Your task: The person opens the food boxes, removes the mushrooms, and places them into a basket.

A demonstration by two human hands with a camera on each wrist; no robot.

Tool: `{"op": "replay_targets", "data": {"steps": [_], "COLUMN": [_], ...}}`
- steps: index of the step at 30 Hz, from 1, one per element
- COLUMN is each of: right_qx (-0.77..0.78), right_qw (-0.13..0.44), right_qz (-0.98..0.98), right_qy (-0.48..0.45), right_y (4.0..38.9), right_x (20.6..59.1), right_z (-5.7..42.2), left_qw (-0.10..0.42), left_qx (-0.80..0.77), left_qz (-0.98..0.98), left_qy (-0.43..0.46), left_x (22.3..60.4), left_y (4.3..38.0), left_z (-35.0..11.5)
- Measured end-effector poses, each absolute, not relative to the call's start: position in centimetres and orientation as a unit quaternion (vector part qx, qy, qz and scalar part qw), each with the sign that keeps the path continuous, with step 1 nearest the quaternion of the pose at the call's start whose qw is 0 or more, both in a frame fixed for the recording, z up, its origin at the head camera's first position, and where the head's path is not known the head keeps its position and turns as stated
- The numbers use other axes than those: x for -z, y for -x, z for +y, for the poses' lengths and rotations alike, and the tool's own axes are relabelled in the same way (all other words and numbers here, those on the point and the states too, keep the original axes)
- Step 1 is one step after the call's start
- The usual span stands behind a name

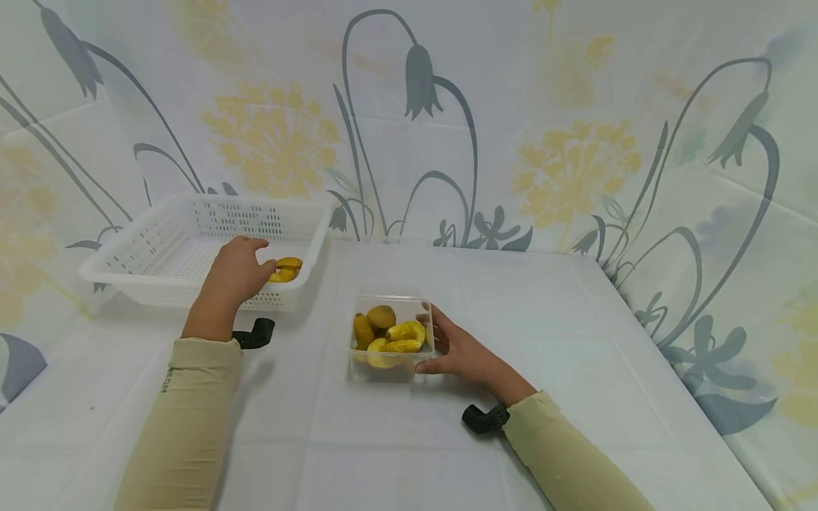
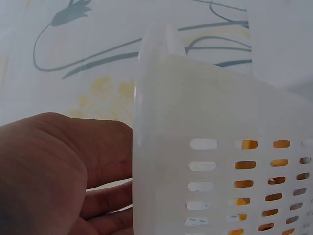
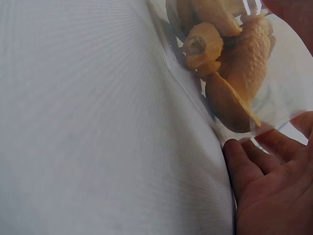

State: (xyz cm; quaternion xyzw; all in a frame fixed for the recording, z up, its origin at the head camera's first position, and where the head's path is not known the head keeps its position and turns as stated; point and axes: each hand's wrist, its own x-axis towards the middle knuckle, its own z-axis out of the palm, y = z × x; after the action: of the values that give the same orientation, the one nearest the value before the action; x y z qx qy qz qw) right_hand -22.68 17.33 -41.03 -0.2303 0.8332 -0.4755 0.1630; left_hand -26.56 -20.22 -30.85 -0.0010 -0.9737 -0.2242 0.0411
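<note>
My left hand (image 1: 238, 271) reaches over the near wall of a white perforated basket (image 1: 153, 289). Its thumb and index finger stand apart, with the thumb tip beside yellow banana-like pieces (image 1: 289, 263) in the basket's right corner. In the left wrist view, the basket wall hides the fingertips, and yellow shows through the slots. My right hand (image 1: 463, 353) grips the right side of a clear plastic box (image 1: 383, 368), thumb at the near side and fingers round the far side. Inside lie a round brownish-yellow fruit (image 1: 381, 316) and several yellow curved pieces (image 1: 406, 331), some bumpy.
A white cloth (image 1: 358, 447) covers the table. Behind it hangs a floral-patterned sheet (image 1: 498, 177), which also lines the sides. A black device (image 1: 255, 333) sits at the left wrist and another (image 1: 484, 419) at the right. The box stands to the right of the basket.
</note>
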Motion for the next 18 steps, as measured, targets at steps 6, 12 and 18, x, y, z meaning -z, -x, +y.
{"op": "replay_targets", "data": {"steps": [6,12,18], "right_qx": [0.473,0.476,0.475], "right_qw": [0.163,0.165,0.163], "right_qz": [0.834,0.834,0.835], "right_qy": [0.232,0.226,0.226], "right_y": [22.7,22.7,22.8], "right_x": [41.0,41.0,41.1], "right_z": [17.2,17.2,17.3], "left_qw": [0.045,0.047,0.04], "left_qx": [0.226,0.222,0.219], "left_qz": [-0.973,-0.974,-0.974], "left_qy": [0.005,0.022,0.034], "left_x": [30.6,30.2,29.7], "left_y": [26.4,26.2,25.9], "left_z": [-19.9,-19.3,-18.7]}}
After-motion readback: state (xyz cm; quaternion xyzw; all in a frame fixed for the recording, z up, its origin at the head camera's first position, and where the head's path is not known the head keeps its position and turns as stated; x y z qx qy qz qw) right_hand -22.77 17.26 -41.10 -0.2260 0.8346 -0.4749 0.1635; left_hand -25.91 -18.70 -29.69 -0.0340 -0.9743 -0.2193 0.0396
